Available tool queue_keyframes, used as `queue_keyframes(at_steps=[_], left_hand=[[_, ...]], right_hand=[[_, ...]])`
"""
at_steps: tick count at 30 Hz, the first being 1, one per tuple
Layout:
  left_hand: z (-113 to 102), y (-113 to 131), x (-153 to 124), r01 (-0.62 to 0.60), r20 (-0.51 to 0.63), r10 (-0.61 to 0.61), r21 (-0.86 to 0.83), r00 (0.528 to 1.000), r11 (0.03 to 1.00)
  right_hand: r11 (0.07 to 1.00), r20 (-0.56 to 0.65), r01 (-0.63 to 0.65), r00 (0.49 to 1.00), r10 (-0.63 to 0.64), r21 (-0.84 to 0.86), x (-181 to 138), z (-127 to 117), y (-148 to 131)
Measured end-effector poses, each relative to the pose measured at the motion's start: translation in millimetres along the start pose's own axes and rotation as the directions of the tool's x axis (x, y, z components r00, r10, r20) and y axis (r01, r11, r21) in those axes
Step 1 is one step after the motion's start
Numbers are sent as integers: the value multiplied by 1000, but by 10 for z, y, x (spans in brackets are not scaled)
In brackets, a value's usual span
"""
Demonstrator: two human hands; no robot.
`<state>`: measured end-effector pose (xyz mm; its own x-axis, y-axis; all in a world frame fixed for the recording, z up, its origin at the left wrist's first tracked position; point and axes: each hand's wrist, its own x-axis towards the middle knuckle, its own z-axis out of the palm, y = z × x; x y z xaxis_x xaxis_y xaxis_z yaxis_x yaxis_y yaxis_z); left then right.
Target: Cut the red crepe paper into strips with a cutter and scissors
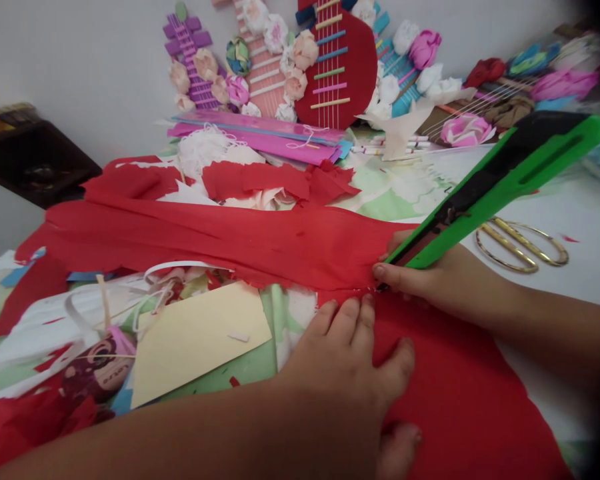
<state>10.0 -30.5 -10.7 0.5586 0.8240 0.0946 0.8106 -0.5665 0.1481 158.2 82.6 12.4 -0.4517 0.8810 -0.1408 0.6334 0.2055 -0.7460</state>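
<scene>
Across the littered table, the person's right hand (425, 277) grips a long, flat green-and-black cutter (495, 183), tilted, its lower end where a wrinkled bright-red sheet (300, 233) meets a smooth red piece (460, 393). The left hand (340, 373) lies open there, fingers spread; gold metal looped handles (530, 240) rest near the right wrist.

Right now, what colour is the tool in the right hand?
The tool is green and black, clearest in the head view.

Card (205, 343) left of cutter (485, 208)
</scene>
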Motion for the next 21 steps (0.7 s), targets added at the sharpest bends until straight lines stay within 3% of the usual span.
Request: queue_keyframes(at_steps=[7, 12, 21], left_hand=[[19, 1, -10, 5, -63, -5, 8, 998, 1000], [11, 4, 5, 1, -46, -1, 12, 999, 1000], [-3, 10, -4, 1, -27, -1, 18, 1000, 1000]], right_hand=[[998, -53, 60, 997, -62, -36, 13, 30, 19], [996, -56, 52, 997, -56, -69, -7, 57, 17], [988, -82, 145, 985, -150, -61, 4, 106, 101]])
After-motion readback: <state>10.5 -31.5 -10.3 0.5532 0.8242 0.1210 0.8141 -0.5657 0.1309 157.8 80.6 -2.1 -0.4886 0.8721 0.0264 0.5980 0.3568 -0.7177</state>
